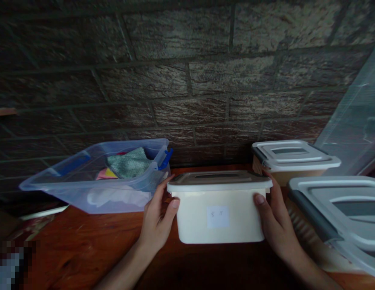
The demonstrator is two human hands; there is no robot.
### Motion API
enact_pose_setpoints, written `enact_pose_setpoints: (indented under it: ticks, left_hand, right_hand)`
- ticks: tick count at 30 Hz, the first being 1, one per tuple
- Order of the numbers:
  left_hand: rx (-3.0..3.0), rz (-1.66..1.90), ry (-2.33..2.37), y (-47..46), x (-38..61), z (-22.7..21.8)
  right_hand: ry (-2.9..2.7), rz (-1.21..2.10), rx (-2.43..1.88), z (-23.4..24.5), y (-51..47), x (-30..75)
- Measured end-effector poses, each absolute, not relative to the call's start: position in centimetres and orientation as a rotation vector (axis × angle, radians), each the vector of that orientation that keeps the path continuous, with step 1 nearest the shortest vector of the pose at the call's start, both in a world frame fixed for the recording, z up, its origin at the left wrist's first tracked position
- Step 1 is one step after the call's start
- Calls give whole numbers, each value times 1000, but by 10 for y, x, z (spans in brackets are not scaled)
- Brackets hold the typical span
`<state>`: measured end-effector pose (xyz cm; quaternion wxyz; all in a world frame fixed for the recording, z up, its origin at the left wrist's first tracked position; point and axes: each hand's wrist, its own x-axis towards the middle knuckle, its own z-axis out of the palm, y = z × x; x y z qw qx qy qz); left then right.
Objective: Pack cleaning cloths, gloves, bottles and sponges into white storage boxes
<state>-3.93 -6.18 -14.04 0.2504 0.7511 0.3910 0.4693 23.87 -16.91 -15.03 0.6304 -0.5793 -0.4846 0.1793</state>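
Observation:
A white lidded plastic box (219, 209) with a small paper label on its front stands on the reddish wooden table (93, 241), in the middle of the view. My left hand (159, 219) grips its left side, thumb on the front and fingers round the end. On the other end my right hand (273, 219) holds it the same way. Both hands are closed on the box.
A clear blue-tinted bin (99, 177) with cloths inside sits tilted at the left. Two more lidded boxes, one behind (293, 157) and one nearer (341, 213), stand at the right. A translucent lid (357, 121) leans at the far right. A dark brick wall (187, 80) is close behind.

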Motion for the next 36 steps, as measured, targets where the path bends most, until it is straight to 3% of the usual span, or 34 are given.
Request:
enact_pose_setpoints:
  ticks: [36]
  left_hand:
    - [2090,1232,1017,-75,-50,-125]
  right_hand:
    - [-1202,477,-1239,-156,-184,239]
